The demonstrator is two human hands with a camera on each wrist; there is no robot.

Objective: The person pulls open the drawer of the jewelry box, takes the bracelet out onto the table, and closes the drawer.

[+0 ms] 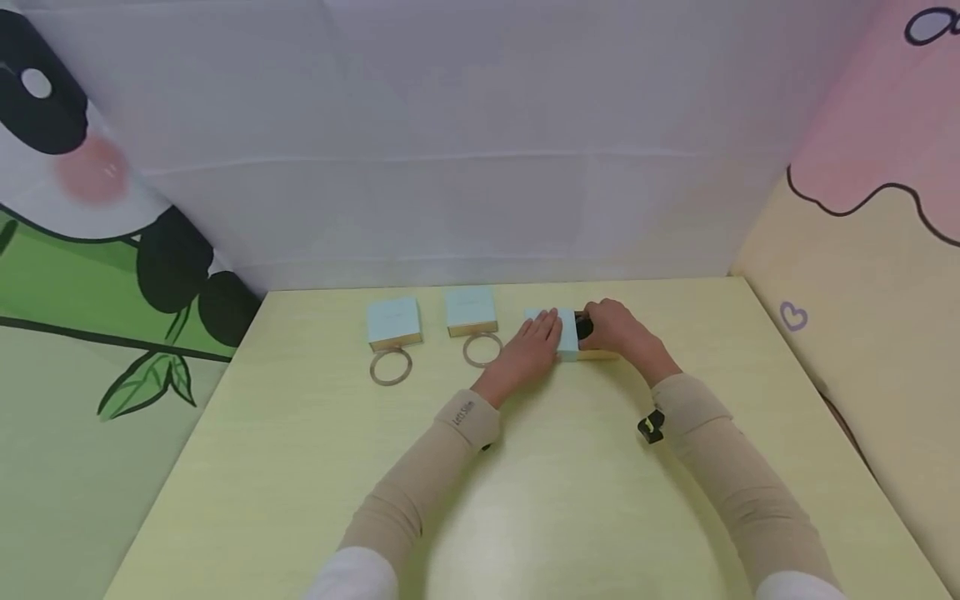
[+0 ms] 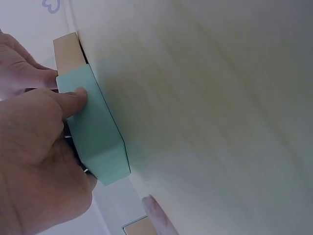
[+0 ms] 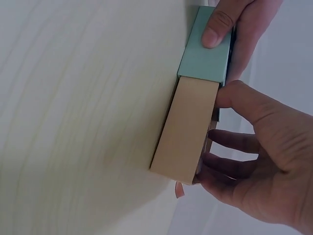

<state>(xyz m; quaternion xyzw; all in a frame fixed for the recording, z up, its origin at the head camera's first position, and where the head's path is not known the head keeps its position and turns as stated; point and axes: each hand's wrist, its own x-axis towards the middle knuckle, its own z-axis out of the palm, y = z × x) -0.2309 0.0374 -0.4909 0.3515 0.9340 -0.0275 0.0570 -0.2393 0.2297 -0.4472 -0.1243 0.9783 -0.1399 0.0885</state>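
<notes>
Under my left hand (image 1: 531,348) sits a pale blue box (image 1: 567,335). The fingers lie across its top, and the thumb (image 2: 76,100) presses its front side. A tan drawer (image 3: 188,129) sticks out of the box's right end, with a dark inside (image 1: 583,325). My right hand (image 1: 618,327) grips this drawer from above; its fingers (image 3: 230,164) are bent over the open top, and the thumb is by the edge of the blue sleeve. The fingertips inside the drawer are hidden. A small ribbon tab (image 3: 179,190) hangs at the drawer's end.
Two more pale blue boxes stand to the left, one at the far left (image 1: 394,322) and one in the middle (image 1: 471,310). In front of each lies a thin bangle, the left bangle (image 1: 372,369) and the middle bangle (image 1: 467,356). A white cloth wall (image 1: 480,217) rises behind the table (image 1: 300,500).
</notes>
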